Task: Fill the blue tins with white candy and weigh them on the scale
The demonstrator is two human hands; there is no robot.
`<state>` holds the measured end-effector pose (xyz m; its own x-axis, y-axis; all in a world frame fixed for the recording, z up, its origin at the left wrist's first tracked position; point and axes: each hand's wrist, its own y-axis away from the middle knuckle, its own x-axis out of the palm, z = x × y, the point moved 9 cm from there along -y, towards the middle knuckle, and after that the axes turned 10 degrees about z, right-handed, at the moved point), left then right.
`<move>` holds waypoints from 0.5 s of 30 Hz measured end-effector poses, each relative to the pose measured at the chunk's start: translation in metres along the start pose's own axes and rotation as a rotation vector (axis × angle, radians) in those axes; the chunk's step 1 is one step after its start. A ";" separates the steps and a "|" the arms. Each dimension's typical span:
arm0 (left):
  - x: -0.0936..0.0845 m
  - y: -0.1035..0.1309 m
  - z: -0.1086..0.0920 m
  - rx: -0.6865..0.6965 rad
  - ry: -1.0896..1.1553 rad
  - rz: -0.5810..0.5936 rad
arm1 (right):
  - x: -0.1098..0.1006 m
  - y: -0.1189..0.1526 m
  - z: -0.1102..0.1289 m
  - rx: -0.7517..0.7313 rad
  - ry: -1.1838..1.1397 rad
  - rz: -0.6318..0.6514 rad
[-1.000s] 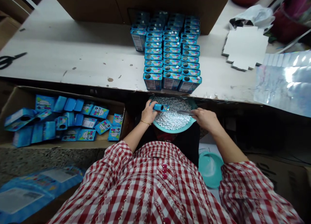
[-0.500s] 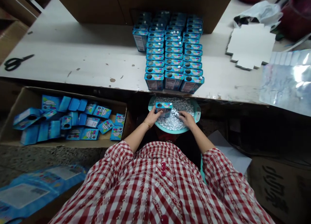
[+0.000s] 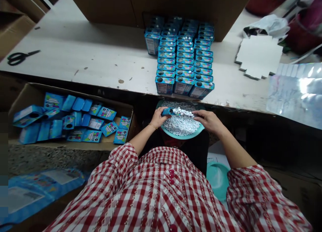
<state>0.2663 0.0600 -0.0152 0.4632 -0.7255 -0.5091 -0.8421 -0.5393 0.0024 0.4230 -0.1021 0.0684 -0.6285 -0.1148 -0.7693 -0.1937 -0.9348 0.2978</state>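
Note:
My left hand (image 3: 157, 118) grips a small blue tin (image 3: 167, 111), its dark round opening facing up, over a turquoise basin (image 3: 182, 136) of white candies (image 3: 181, 125). On the basin's right side, my right hand (image 3: 207, 119) pinches the end of a narrow scoop-like holder, mostly hidden under heaped white candies (image 3: 183, 112). That heap reaches the tin's top. Behind the basin, rows of similar blue tins (image 3: 184, 81) stand on the white table (image 3: 110, 57), a few with white candies on top.
A cardboard box (image 3: 75, 145) of loose blue tins lies at the left. Black scissors (image 3: 18, 57) rest on the table's left end. White cardboard cutouts (image 3: 260, 56) and clear plastic (image 3: 297, 94) lie at the right. Below my right arm is another turquoise basin (image 3: 217, 180).
My right hand has risen from among the candies and moved right, with a heap of candies now at the tin. The tin has turned slightly in my left hand. The view has shifted.

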 end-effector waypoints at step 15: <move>0.010 -0.004 -0.007 -0.039 -0.094 0.026 | -0.017 -0.017 0.097 0.139 0.709 0.237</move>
<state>0.2757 0.0520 -0.0140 0.4120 -0.6971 -0.5868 -0.8413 -0.5383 0.0487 0.3641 -0.0519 0.1310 -0.0392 -0.5397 -0.8409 -0.2369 -0.8126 0.5325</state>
